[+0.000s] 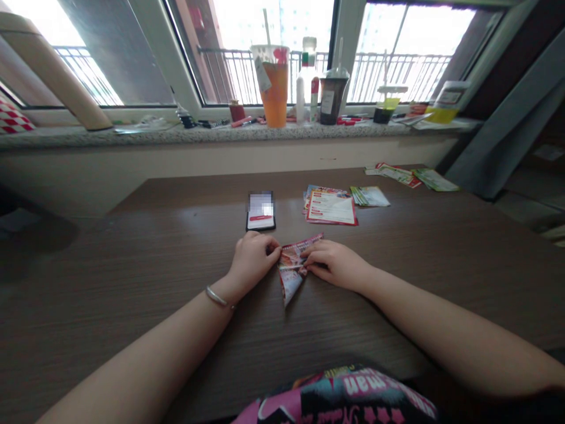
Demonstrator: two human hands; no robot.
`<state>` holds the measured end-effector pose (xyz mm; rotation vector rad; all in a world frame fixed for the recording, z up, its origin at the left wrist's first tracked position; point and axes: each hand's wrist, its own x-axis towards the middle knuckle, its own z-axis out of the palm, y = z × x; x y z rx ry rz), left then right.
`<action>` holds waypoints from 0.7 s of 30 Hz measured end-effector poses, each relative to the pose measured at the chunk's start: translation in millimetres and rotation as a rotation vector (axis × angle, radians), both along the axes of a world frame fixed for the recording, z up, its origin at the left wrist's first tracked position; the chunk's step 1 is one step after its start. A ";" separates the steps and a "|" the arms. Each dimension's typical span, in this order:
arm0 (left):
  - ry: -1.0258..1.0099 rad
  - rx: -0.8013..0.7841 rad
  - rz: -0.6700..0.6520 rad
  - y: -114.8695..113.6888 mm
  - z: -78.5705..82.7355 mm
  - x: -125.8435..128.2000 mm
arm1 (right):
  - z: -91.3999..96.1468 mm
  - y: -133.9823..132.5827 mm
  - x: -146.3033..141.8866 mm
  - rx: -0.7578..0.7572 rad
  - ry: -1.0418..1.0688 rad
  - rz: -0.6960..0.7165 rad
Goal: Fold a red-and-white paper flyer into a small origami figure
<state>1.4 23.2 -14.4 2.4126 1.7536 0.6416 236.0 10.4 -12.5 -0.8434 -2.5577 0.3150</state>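
Between my two hands, a colourful printed sheet of paper is folded into a pointed, roughly triangular shape, its tip toward me. My left hand, with a silver bangle at the wrist, pinches the paper's upper left edge between thumb and fingers. From the other side, the fingers of my right hand grip the paper's right edge, with the thumb below. Just beyond my left hand lies a phone with its screen lit and partly blurred. A stack of printed cards rests beyond my right hand.
More leaflets lie to the right of the stack, and others near the table's far right corner. The windowsill behind the brown table bears a tall orange drink cup, a dark cup, bottles and pens.
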 end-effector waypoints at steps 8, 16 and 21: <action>0.111 0.053 -0.031 -2.7 3.9 0.9 | 1.1 0.7 -0.3 0.018 -0.021 -0.007; 0.194 0.096 -0.038 -3.5 5.3 1.4 | 0.2 1.6 2.0 0.034 -0.026 0.003; 0.187 0.086 -0.006 0.7 1.5 -1.7 | -1.9 2.4 4.6 0.054 -0.040 0.027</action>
